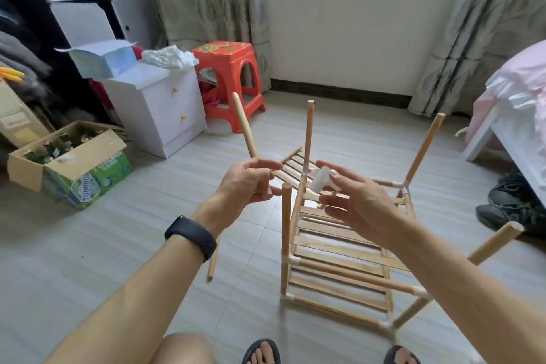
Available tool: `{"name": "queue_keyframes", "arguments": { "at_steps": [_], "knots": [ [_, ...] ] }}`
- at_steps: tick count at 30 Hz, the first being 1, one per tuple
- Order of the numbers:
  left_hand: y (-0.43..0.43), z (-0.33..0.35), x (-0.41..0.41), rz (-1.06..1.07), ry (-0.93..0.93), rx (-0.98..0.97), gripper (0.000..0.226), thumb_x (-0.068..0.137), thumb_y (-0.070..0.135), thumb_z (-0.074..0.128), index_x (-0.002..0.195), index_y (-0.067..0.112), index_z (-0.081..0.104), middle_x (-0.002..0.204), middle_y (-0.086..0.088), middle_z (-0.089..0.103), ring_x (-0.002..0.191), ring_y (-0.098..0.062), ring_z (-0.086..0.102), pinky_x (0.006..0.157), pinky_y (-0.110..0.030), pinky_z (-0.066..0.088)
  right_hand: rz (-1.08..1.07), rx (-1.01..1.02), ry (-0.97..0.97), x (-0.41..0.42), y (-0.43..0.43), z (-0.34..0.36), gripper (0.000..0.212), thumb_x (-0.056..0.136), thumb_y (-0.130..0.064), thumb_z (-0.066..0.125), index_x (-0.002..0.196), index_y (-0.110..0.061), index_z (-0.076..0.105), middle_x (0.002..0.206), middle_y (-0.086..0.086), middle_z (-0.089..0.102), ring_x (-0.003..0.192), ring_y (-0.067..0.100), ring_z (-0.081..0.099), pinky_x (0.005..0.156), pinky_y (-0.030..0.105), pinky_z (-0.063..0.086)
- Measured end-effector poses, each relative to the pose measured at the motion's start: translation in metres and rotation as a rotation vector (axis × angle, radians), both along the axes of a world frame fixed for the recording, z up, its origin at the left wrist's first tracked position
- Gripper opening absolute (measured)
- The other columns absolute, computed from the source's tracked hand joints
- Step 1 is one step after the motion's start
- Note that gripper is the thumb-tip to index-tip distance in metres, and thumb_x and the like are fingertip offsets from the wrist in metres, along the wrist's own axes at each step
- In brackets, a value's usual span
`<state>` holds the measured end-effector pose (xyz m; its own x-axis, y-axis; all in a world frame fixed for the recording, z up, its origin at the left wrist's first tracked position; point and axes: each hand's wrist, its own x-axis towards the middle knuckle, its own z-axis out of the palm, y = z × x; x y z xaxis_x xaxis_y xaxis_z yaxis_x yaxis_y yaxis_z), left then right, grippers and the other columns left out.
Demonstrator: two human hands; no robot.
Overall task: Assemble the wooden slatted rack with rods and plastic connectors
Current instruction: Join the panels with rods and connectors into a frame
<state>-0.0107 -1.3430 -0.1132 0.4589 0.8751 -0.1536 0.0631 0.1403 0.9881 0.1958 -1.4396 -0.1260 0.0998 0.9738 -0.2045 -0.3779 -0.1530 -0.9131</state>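
Half-built rack [334,245] sits on the floor straight ahead of you, posts pointing up. Your left hand [245,183] grips a rod [243,124] tilted upward. Your right hand [354,201] pinches a white connector [322,182] above the rack. A spare rod [213,260] lies on the floor left of the rack.

"TUBORG" on green side of cardboard box [88,183], repeated on adjoining side

Pale tiled floor [88,245] carrying the part-built slatted rack [339,248] directly beneath the fingers [328,166], a loose rod [214,258] below-left of them, and a bottle carton [74,168], white cabinet [165,109] and red stool [233,80] leftward.
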Motion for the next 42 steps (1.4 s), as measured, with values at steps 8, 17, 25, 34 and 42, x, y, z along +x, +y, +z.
{"name": "queue_keyframes", "arguments": {
  "at_steps": [8,17,25,34,42],
  "knots": [
    [-0.018,-0.022,0.004,0.016,0.049,0.117,0.027,0.091,-0.001,0.065,0.106,0.017,0.079,0.082,-0.003,0.066,0.071,-0.014,0.057,0.067,-0.021,0.052,-0.103,0.151,-0.267,-0.015,0.006,-0.002,0.046,0.075,-0.026,0.076,0.117,-0.012,0.065,0.108,0.015,0.074,0.090,0.025,0.073,0.083,0.036,0.057],
    [-0.014,-0.033,-0.010,-0.028,0.047,0.168,0.029,0.084,0.027,0.079,0.112,0.020,0.078,0.079,-0.001,0.065,0.071,-0.011,0.056,0.064,-0.023,0.048,-0.096,0.207,-0.330,-0.017,0.010,-0.002,0.037,0.076,-0.024,0.078,0.112,-0.017,0.073,0.111,0.013,0.074,0.102,0.029,0.072,0.095,0.039,0.056],
    [-0.015,-0.029,-0.014,0.034,0.046,0.206,0.024,0.084,0.031,0.078,0.107,0.024,0.079,0.075,0.004,0.068,0.067,-0.008,0.059,0.061,-0.021,0.049,-0.068,0.310,-0.601,-0.036,0.016,0.004,0.030,0.088,-0.011,0.074,0.117,-0.016,0.071,0.104,0.002,0.076,0.093,0.014,0.074,0.085,0.028,0.059],
    [-0.014,-0.029,-0.015,0.080,0.017,0.206,0.020,0.086,0.034,0.076,0.103,0.023,0.080,0.072,0.012,0.070,0.068,-0.008,0.061,0.060,-0.019,0.050,-0.065,0.323,-0.742,-0.033,0.020,0.003,0.029,0.087,-0.018,0.076,0.116,-0.019,0.072,0.098,-0.001,0.077,0.086,0.015,0.074,0.079,0.030,0.060],
    [-0.013,-0.022,-0.001,0.170,0.071,0.111,0.037,0.078,0.056,0.075,0.090,0.022,0.080,0.071,0.016,0.068,0.068,-0.008,0.059,0.064,-0.022,0.052,-0.104,0.302,-0.768,-0.032,0.021,-0.001,0.018,0.094,-0.019,0.070,0.107,-0.030,0.076,0.086,0.007,0.077,0.079,0.026,0.072,0.080,0.050,0.059]
  ]
}}
